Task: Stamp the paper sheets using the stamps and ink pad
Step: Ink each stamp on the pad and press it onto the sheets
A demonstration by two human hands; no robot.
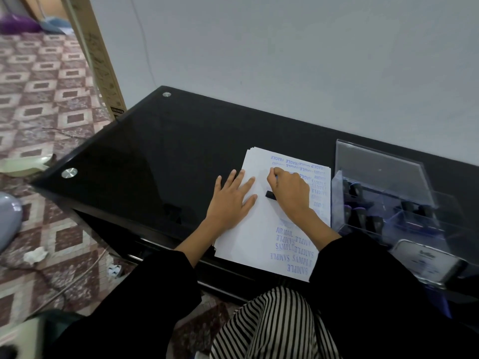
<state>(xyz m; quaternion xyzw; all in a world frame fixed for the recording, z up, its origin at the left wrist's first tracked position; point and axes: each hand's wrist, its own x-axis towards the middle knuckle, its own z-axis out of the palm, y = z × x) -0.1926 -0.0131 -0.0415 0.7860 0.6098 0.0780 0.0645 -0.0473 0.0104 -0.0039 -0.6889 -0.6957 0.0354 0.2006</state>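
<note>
A stack of white paper sheets (261, 229) lies on the black glass table (155, 151). Blue prints reading FRAGILE, SAMPLE and AIR MAIL run along the top sheet's right and near parts. My left hand (230, 200) rests flat on the sheet's left half, fingers spread. My right hand (290, 193) is closed around a black stamp (270, 195) pressed against the paper; only the stamp's end shows under the fist. An ink pad case (425, 263) with a white lid lies at the table's right near edge.
A clear plastic organiser (383, 193) with several black stamps stands right of the paper, against the grey wall. The table's left edge drops to a patterned tile floor with cables, a crumpled tissue (35, 255) and a grey rounded object (7, 221).
</note>
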